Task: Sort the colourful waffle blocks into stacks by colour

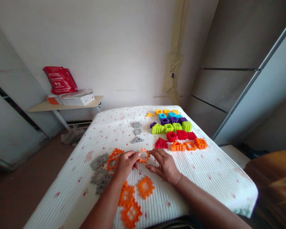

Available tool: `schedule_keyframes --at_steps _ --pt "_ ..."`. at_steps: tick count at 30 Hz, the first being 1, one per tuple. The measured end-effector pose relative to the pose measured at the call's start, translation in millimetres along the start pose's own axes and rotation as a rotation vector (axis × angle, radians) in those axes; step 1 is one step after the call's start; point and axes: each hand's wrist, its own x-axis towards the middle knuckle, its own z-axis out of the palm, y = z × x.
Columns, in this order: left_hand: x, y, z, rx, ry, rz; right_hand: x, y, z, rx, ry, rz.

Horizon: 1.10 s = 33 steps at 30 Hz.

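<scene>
Orange frame is between your two hands, out in front of you over the white ribbed cloth. Your left hand has it pinched by its left edge, thumb on the near side. Your right hand is spread, the thumb well apart from the fingers; its fingertips are at the frame's right edge, though you cannot tell here whether they press on it.

Just beyond your left hand lies a group of orange pieces, with grey pieces to the left of them. Nearer your body, an orange window piece lies flat between your forearms, with more orange panels beside your left forearm.

Farther out, three grey shapes lie in a line running away from you. To their right are colour-sorted blocks in rows: yellow blocks farthest, then light blue blocks, purple blocks, green blocks, red blocks and, nearest you, orange blocks.
</scene>
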Motion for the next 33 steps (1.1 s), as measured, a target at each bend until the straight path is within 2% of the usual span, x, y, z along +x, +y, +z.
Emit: schedule_keyframes --at_steps 8,16,24,26,28,30,33 --pt "-2 1 -4.2 -0.040 -0.150 0.029 7 -7 9 0.015 0.033 0.074" --pt "-1 1 -7.2 0.003 -0.156 0.083 11 -12 4 0.064 0.004 0.078" --pt "-2 -1 -5.8 0.119 -0.260 0.113 13 -19 -4 -0.003 -0.061 0.091" --pt "-2 -2 -4.6 0.132 -0.275 0.078 11 -11 -14 -0.016 -0.072 0.086" --pt "-1 -4 -4.8 0.155 -0.277 0.076 8 6 -34 -0.066 -0.056 0.074" --pt "0 -7 -6.2 0.208 -0.285 0.107 3 31 -62 -0.167 -0.034 0.079" --pt "2 -11 -8.3 0.347 -0.318 0.157 -8 72 -110 -0.395 -0.056 0.174"
